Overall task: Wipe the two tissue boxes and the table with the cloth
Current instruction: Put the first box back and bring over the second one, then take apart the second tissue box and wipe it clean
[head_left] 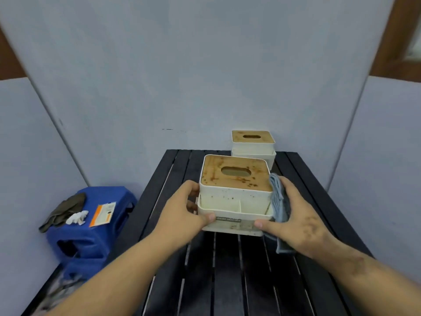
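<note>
A cream tissue box with a stained wooden lid stands in the middle of the black slatted table. My left hand grips its left side, thumb on the front rim. My right hand grips the right side and presses a grey-blue cloth against the box wall, thumb on the front. A second tissue box with a cleaner wooden lid stands at the table's far edge, behind and to the right.
A blue plastic stool stands left of the table, carrying a dark rag, a crumpled white tissue and an orange-and-white packet. Grey partition walls close in on three sides.
</note>
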Tool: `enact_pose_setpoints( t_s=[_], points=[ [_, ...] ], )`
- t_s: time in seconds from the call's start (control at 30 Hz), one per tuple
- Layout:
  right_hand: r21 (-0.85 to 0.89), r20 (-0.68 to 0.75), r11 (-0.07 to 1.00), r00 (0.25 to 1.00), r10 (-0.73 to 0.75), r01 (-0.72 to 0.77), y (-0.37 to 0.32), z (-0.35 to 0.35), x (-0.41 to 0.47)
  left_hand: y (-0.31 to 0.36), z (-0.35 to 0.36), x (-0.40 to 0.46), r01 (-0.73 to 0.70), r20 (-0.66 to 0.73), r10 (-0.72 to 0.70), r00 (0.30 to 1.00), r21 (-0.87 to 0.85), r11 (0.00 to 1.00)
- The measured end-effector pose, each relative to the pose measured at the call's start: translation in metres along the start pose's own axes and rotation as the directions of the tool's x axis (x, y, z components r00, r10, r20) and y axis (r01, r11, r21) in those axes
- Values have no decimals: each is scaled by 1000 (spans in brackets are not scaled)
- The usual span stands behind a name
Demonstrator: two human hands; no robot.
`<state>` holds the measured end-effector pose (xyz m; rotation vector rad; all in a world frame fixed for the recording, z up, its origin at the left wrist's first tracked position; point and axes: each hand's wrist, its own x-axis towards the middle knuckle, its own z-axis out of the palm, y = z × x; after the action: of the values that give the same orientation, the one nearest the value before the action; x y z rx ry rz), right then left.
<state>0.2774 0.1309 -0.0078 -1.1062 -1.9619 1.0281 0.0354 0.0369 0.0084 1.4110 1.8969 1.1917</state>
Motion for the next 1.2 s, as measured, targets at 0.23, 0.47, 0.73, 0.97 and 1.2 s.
enact_pose_setpoints(
  t_s=[0.23,0.47,0.73,0.97,1.2],
  points=[
    [13,54,997,996,76,-77,10,-18,-80,0,33,-81,60,31,-58,998,-50,997],
    [36,60,995,994,93,-96,25,-20,-114,-1,54,-108,63,38,-62,997,-24,998],
    [212,-104,963,976,192,-167,14,-39,-108,-3,52,-109,6,-4,-6,1000,0,1000],
    [-85,-195,995,980,29,-47,-9,-40,-92,-16,61,-104,-96,-21,96,995,-10,995],
    [-712,6,621,887,-461,327,-27,31,-76,-18,75,-101,-190,-78,185,980,-54,980]
  ],
)
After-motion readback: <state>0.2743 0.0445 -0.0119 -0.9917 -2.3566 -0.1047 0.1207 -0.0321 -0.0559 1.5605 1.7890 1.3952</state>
